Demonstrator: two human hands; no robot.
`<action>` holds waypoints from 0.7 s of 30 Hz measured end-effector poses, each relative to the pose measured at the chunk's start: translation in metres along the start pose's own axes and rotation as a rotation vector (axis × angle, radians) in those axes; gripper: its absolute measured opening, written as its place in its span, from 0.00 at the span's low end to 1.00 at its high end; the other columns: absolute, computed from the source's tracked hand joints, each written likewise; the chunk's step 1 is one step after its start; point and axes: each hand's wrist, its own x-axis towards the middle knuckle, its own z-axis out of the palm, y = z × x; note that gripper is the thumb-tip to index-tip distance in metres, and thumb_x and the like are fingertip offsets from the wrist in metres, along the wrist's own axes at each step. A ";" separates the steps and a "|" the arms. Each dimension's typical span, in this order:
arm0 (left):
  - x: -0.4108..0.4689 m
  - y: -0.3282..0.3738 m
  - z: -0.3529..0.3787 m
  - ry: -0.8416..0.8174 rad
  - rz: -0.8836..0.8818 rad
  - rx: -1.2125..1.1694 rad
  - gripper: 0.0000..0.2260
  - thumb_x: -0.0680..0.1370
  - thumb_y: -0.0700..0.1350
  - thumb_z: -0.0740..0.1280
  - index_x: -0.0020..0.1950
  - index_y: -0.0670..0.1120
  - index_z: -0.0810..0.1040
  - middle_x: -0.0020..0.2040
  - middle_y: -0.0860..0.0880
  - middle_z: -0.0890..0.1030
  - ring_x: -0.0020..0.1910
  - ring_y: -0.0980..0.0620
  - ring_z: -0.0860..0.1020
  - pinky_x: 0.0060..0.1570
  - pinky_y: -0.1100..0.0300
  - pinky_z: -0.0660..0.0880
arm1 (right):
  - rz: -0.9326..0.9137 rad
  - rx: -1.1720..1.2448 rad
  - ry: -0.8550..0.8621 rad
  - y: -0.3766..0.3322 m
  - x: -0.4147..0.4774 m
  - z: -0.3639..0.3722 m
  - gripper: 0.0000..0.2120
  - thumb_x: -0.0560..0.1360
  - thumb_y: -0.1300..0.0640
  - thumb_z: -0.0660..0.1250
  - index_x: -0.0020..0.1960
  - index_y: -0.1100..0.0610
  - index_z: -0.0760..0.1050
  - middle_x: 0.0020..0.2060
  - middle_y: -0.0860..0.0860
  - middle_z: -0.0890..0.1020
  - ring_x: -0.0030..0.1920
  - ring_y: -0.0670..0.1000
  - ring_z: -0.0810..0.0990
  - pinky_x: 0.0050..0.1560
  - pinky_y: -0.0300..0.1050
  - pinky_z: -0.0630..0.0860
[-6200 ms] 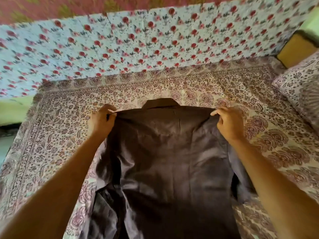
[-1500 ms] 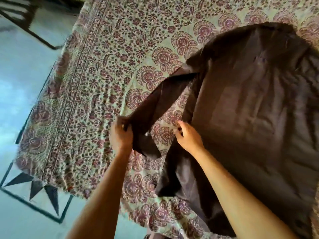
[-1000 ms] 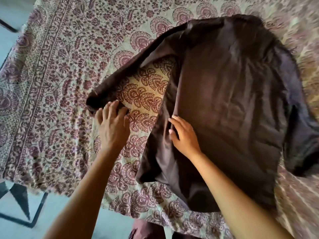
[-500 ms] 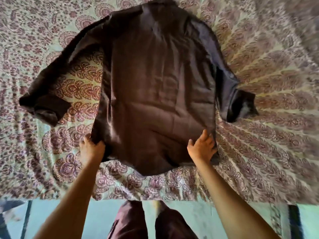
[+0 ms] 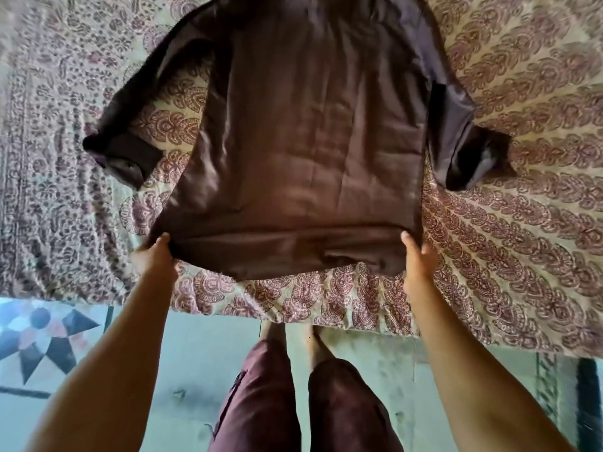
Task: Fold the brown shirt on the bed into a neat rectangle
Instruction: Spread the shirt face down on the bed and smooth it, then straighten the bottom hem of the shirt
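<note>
The brown shirt lies back-up on the bed, its collar end cut off by the top of the frame. Its left sleeve stretches out to the left, and its right sleeve is bunched at the right. My left hand grips the lower left corner of the hem. My right hand pinches the lower right corner. The hem between them is slightly lifted and creased.
The bed is covered by a cream sheet with maroon paisley print, and its front edge runs just below the hem. Below that are a pale green floor with a tile pattern at the left, and my legs in maroon trousers.
Both hands moved from the left sleeve and side seam down to the hem corners. They now pull the hem toward the bed's front edge, and the shirt body lies flatter.
</note>
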 end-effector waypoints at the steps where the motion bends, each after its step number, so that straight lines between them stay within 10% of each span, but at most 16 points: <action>1: -0.003 0.002 0.002 -0.035 -0.043 -0.035 0.16 0.75 0.42 0.67 0.63 0.44 0.75 0.54 0.45 0.79 0.52 0.46 0.78 0.47 0.53 0.77 | 0.040 0.140 -0.035 0.001 -0.001 -0.004 0.11 0.75 0.53 0.67 0.53 0.59 0.75 0.47 0.56 0.80 0.50 0.57 0.78 0.46 0.48 0.76; 6: -0.009 -0.009 0.001 -0.254 -0.208 -0.052 0.11 0.77 0.44 0.66 0.60 0.49 0.73 0.49 0.49 0.79 0.47 0.52 0.77 0.50 0.54 0.74 | 0.207 0.389 -0.364 0.023 -0.014 -0.015 0.19 0.62 0.48 0.74 0.50 0.51 0.75 0.47 0.50 0.81 0.49 0.51 0.79 0.46 0.45 0.75; 10: -0.005 -0.023 -0.010 -0.239 -0.196 -0.107 0.04 0.77 0.40 0.65 0.45 0.49 0.75 0.36 0.53 0.81 0.37 0.57 0.79 0.33 0.64 0.78 | 0.361 0.606 -0.465 0.033 -0.028 -0.012 0.16 0.55 0.57 0.80 0.41 0.56 0.80 0.37 0.51 0.84 0.36 0.49 0.80 0.30 0.39 0.78; 12: -0.005 -0.025 -0.019 -0.209 -0.142 -0.176 0.06 0.76 0.39 0.66 0.41 0.48 0.74 0.31 0.53 0.80 0.29 0.59 0.77 0.28 0.67 0.75 | 0.378 0.816 -0.459 0.030 -0.031 -0.017 0.11 0.54 0.56 0.78 0.35 0.57 0.82 0.34 0.52 0.84 0.32 0.48 0.82 0.37 0.42 0.82; 15: -0.005 -0.032 -0.024 -0.165 -0.085 -0.194 0.13 0.76 0.38 0.66 0.34 0.47 0.68 0.20 0.54 0.70 0.17 0.61 0.66 0.19 0.69 0.64 | 0.375 0.812 -0.301 0.032 -0.033 -0.020 0.10 0.58 0.58 0.74 0.32 0.54 0.72 0.20 0.46 0.73 0.17 0.42 0.69 0.18 0.32 0.68; 21: -0.004 -0.048 -0.021 -0.178 -0.084 0.026 0.09 0.74 0.40 0.70 0.36 0.47 0.73 0.22 0.55 0.77 0.19 0.60 0.72 0.19 0.70 0.66 | 0.328 0.348 -0.061 0.048 -0.026 -0.004 0.17 0.71 0.47 0.70 0.54 0.56 0.73 0.50 0.54 0.78 0.49 0.53 0.78 0.45 0.48 0.78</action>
